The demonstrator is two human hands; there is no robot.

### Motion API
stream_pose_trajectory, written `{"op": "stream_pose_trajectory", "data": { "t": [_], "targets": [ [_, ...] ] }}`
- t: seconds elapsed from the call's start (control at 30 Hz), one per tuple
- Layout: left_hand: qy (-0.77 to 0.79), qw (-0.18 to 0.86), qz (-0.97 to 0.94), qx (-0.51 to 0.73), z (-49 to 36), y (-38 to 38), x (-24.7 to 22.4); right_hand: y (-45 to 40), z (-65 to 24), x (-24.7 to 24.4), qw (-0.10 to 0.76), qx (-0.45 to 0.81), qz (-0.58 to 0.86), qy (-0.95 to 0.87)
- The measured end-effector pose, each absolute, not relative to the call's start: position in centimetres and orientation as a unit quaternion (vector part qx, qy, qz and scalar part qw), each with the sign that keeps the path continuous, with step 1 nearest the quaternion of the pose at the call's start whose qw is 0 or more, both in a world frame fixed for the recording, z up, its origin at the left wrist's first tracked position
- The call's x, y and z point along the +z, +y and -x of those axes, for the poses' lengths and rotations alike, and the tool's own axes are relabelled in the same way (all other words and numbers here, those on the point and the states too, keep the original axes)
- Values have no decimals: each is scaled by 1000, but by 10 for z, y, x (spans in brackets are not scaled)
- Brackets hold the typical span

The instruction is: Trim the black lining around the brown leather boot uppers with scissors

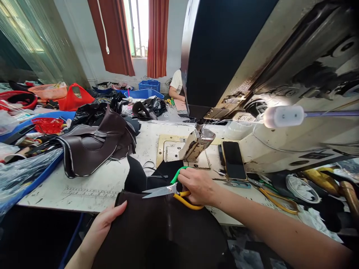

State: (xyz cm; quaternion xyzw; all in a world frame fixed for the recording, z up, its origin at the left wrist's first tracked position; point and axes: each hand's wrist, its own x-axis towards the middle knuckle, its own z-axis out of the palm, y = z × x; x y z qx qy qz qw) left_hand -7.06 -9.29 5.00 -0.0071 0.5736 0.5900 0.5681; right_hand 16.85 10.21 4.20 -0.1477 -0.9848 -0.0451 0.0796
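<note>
My right hand (198,185) is closed on a pair of scissors (159,191) with one green and one yellow handle. Their blades, slightly apart, point left over the top edge of a dark brown leather piece (165,228). At that piece's left edge, my left hand (109,218) grips it with the thumb on top; the other fingers are hidden beneath. Black flaps of material (136,173) stick up beyond the blade tips. Directly ahead stands the sewing machine's post (198,145), apart from the leather.
Stitched brown leather pieces (95,145) lie on the white table (84,186) at left, beside a blue tray (53,168) of clutter. A phone (234,160) and more scissors (276,200) lie at right. The machine head (221,48) overhangs. Another person (177,84) sits beyond.
</note>
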Motion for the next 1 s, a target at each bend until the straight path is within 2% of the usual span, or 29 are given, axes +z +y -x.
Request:
{"op": "stream_pose_trajectory", "data": {
  "t": [0.13, 0.3, 0.5, 0.6, 0.7, 0.83, 1.0],
  "targets": [
    [595, 536, -36, 598, 77, -99, 43, 102, -169, 39, 84, -47, 138, -986],
    [561, 566, -32, 603, 77, -95, 45, 97, -164, 30, 93, 73, 174, -978],
    [540, 583, 3, 608, 96, -107, 41, 101, -180, 50, 168, 126, 345, -915],
    [522, 564, 8, 640, 103, -112, 35, 88, -210, 56, 198, 278, 428, -837],
    [469, 585, 1, 662, 101, -106, 30, 63, -239, 43, 218, 406, 414, -785],
    [331, 677, -28, 657, 95, -97, 22, 41, -250, 31, 350, 409, 470, -699],
    [234, 732, -88, 634, 88, -106, 2, 41, -244, 52, 386, 352, 468, -713]
  ]
}}
